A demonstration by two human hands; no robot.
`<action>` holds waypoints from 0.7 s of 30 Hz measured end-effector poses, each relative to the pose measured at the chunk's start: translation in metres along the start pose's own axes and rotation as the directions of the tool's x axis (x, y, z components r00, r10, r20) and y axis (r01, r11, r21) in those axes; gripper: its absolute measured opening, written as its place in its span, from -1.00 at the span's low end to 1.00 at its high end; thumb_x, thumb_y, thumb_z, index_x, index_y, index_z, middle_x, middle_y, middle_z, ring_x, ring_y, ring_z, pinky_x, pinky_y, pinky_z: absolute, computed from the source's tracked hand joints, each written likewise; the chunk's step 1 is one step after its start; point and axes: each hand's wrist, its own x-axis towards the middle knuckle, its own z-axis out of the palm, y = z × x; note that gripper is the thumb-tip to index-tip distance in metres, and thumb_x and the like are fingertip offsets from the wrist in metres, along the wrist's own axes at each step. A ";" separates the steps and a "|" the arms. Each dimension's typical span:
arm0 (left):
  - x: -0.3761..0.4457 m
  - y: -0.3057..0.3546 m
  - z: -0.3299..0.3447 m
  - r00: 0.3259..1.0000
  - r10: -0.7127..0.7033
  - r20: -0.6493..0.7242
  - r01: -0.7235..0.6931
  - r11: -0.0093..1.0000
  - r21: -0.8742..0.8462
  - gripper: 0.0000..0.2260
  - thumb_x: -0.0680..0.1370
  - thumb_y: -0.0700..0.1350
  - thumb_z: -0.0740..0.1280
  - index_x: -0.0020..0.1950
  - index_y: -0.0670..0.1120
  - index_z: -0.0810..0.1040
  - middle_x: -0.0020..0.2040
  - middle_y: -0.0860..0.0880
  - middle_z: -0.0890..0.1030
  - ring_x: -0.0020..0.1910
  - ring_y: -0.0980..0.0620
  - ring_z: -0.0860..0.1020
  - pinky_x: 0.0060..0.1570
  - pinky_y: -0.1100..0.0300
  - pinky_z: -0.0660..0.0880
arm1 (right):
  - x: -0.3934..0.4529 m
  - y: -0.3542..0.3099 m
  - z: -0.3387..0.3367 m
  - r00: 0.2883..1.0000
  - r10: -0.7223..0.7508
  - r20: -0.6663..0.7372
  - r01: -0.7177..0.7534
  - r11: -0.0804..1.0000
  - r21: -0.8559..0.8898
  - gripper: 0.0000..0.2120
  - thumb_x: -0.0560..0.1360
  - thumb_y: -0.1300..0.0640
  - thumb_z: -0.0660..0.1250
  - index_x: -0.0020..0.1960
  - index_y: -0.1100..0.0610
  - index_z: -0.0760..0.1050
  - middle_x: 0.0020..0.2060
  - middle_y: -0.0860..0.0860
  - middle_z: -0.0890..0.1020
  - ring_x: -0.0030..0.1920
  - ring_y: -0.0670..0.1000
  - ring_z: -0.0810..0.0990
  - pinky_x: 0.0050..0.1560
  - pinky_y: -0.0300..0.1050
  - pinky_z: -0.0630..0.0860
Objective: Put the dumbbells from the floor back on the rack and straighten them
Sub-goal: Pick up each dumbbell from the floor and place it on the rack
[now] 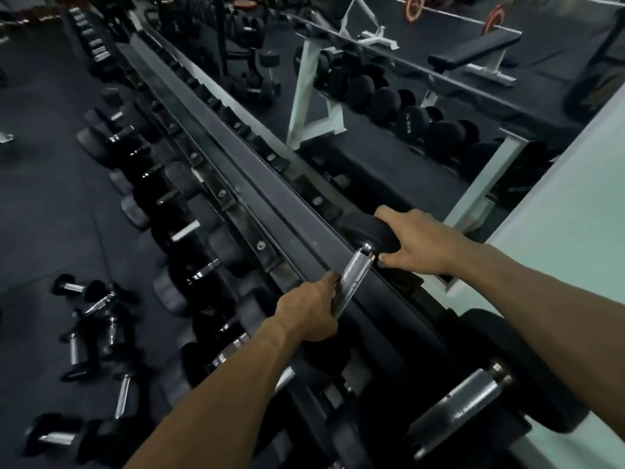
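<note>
Both forearms are reaching over the rack (270, 194), where the left hand (309, 311) is gripping the heavy, rigid dumbbell's (358, 269) knurled handle while the right hand (417, 243) is cupping its far head on the top shelf.

White print on a mirrored dumbbell (413, 119) head — blurred, prob. reversed, unreadable.

Rack (270, 184) runs diagonally from near right to far left, mirror right behind it. Dumbbell (355, 275) sits across the top tier in front of me: my left hand (311, 313) on its near end, my right hand (416, 245) on its far head. Another dumbbell (463, 401) on the same tier, nearer, to my right. Lower tier, left of my arms: row of dumbbells (189, 231). Loose dumbbells (91, 333) on floor, far left.
</note>
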 end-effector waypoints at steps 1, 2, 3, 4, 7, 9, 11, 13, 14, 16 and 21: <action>0.009 0.000 0.001 1.000 -0.007 0.017 0.006 1.000 0.011 -0.27 0.42 -0.10 0.40 0.49 0.04 0.10 0.22 -0.16 0.52 0.18 -0.18 0.52 0.12 -0.03 0.51 | 0.006 0.007 0.003 1.000 0.017 0.013 -0.017 1.000 -0.008 -0.64 0.44 0.07 0.46 0.10 -0.01 0.34 -0.29 0.01 0.62 -0.31 0.01 0.61 -0.29 -0.04 0.56; 0.017 0.000 0.001 0.999 -0.014 0.034 0.013 1.000 0.020 -0.27 0.42 -0.10 0.40 0.50 0.05 0.09 0.23 -0.15 0.52 0.19 -0.18 0.52 0.13 -0.04 0.50 | 0.011 0.012 0.007 0.999 0.037 0.023 -0.037 0.999 -0.015 -0.65 0.44 0.07 0.46 0.10 0.01 0.34 -0.30 0.01 0.61 -0.33 0.01 0.60 -0.33 -0.07 0.53; 0.024 -0.001 0.002 0.999 -0.017 0.050 0.016 1.000 0.024 -0.27 0.42 -0.10 0.40 0.50 0.05 0.10 0.24 -0.15 0.52 0.19 -0.18 0.51 0.14 -0.04 0.50 | 0.015 0.019 0.010 0.998 0.062 0.034 -0.061 0.998 -0.016 -0.67 0.45 0.08 0.45 0.09 0.02 0.35 -0.31 0.01 0.59 -0.34 -0.01 0.58 -0.38 -0.12 0.48; 0.030 -0.002 0.002 0.997 -0.015 0.069 0.014 1.000 0.020 -0.28 0.41 -0.09 0.41 0.48 0.05 0.13 0.24 -0.14 0.53 0.20 -0.18 0.51 0.14 -0.04 0.50 | 0.018 0.023 0.012 0.995 0.086 0.046 -0.085 0.996 -0.008 -0.69 0.46 0.09 0.44 0.08 0.04 0.35 -0.32 0.00 0.57 -0.35 -0.02 0.56 -0.41 -0.16 0.42; 0.041 -0.007 -0.002 0.991 -0.004 0.134 0.006 1.000 -0.009 -0.23 0.37 -0.06 0.48 0.48 0.04 0.15 0.27 -0.11 0.52 0.21 -0.17 0.51 0.16 -0.03 0.49 | 0.026 0.028 0.014 0.991 0.105 0.078 -0.107 0.994 0.022 -0.70 0.46 0.10 0.43 0.09 0.03 0.35 -0.34 -0.01 0.54 -0.38 -0.05 0.53 -0.43 -0.22 0.35; 0.042 -0.011 -0.005 0.988 0.004 0.155 0.000 1.000 -0.026 -0.17 0.36 -0.03 0.51 0.51 0.05 0.12 0.32 -0.08 0.49 0.25 -0.14 0.49 0.20 0.01 0.46 | 0.029 0.028 0.011 0.991 0.098 0.086 -0.101 0.994 0.036 -0.68 0.43 0.09 0.45 0.08 0.00 0.37 -0.33 -0.04 0.55 -0.36 -0.06 0.56 -0.42 -0.24 0.36; 0.041 -0.014 -0.005 0.989 0.019 0.145 -0.013 0.999 -0.042 -0.16 0.36 -0.02 0.51 0.52 0.05 0.12 0.34 -0.07 0.48 0.25 -0.11 0.48 0.22 0.03 0.46 | 0.030 0.028 0.010 0.992 0.098 0.079 -0.101 0.994 0.032 -0.67 0.41 0.09 0.46 0.09 0.00 0.39 -0.31 -0.06 0.57 -0.35 -0.08 0.57 -0.42 -0.25 0.38; 0.039 -0.016 -0.005 0.992 0.037 0.121 -0.029 0.997 -0.067 -0.18 0.35 -0.02 0.52 0.50 0.05 0.15 0.30 -0.05 0.50 0.22 -0.09 0.50 0.19 0.03 0.48 | 0.030 0.027 0.011 0.991 0.105 0.077 -0.108 0.994 0.033 -0.65 0.41 0.09 0.46 0.11 -0.01 0.39 -0.30 -0.05 0.57 -0.35 -0.07 0.58 -0.42 -0.23 0.41; 0.037 -0.017 -0.005 0.994 0.045 0.096 -0.037 0.996 -0.085 -0.21 0.35 -0.02 0.52 0.48 0.06 0.19 0.26 -0.04 0.53 0.19 -0.08 0.51 0.16 0.03 0.49 | 0.030 0.027 0.012 0.991 0.108 0.078 -0.110 0.994 0.028 -0.64 0.41 0.09 0.46 0.13 -0.02 0.38 -0.29 -0.04 0.58 -0.34 -0.06 0.59 -0.40 -0.21 0.44; 0.033 -0.018 -0.005 0.998 0.052 0.037 -0.047 0.990 -0.134 -0.29 0.36 0.02 0.51 0.42 0.07 0.26 0.14 -0.02 0.57 0.12 -0.06 0.54 0.10 0.03 0.51 | 0.030 0.026 0.013 0.990 0.113 0.082 -0.114 0.994 0.004 -0.61 0.42 0.06 0.46 0.16 -0.02 0.36 -0.25 -0.02 0.60 -0.31 -0.03 0.61 -0.34 -0.11 0.56; 0.015 -0.023 -0.006 0.997 0.061 -0.053 -0.068 0.988 -0.141 -0.44 0.45 0.17 0.39 0.38 0.01 0.33 0.13 -0.04 0.60 0.12 -0.04 0.55 0.10 0.04 0.50 | 0.030 0.019 0.013 0.994 0.095 0.047 -0.090 0.992 -0.091 -0.44 0.43 0.02 0.45 0.31 -0.01 0.23 -0.08 -0.01 0.58 -0.22 0.01 0.61 -0.18 0.03 0.61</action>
